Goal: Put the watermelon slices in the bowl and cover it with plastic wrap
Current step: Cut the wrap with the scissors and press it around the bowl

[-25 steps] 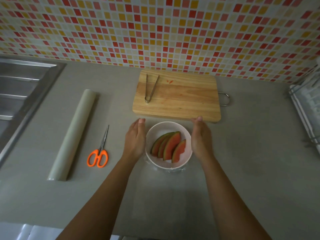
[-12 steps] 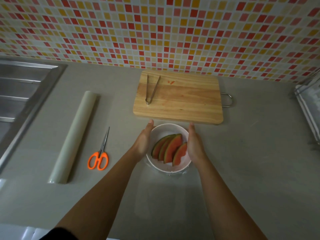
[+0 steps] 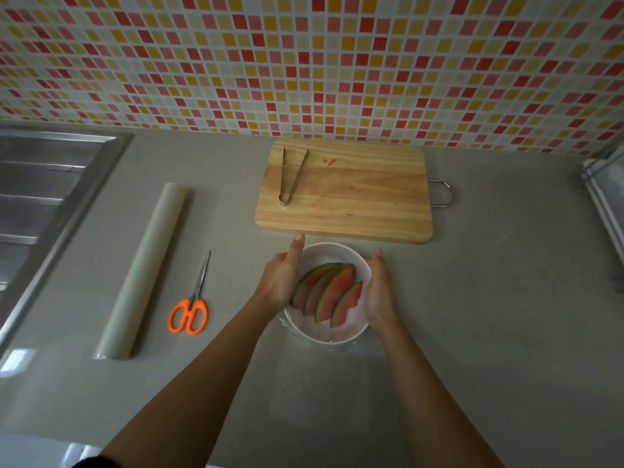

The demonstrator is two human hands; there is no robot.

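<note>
A white bowl (image 3: 332, 253) sits on the grey counter just in front of the cutting board. Several watermelon slices (image 3: 329, 293) lie fanned inside it. Clear plastic wrap (image 3: 320, 373) lies over the bowl and trails toward me on the counter. My left hand (image 3: 282, 280) presses with straight fingers against the bowl's left side. My right hand (image 3: 380, 293) presses flat against its right side. The plastic wrap roll (image 3: 147, 270) lies to the left.
A wooden cutting board (image 3: 358, 197) with metal tongs (image 3: 292, 173) on it lies behind the bowl. Orange-handled scissors (image 3: 192, 305) lie between roll and bowl. A steel sink (image 3: 37, 197) is at far left and a rack (image 3: 607, 204) at far right.
Both hands have moved in from beside the bowl and now lie close against its sides, partly over the rim. The bowl has not visibly moved.
</note>
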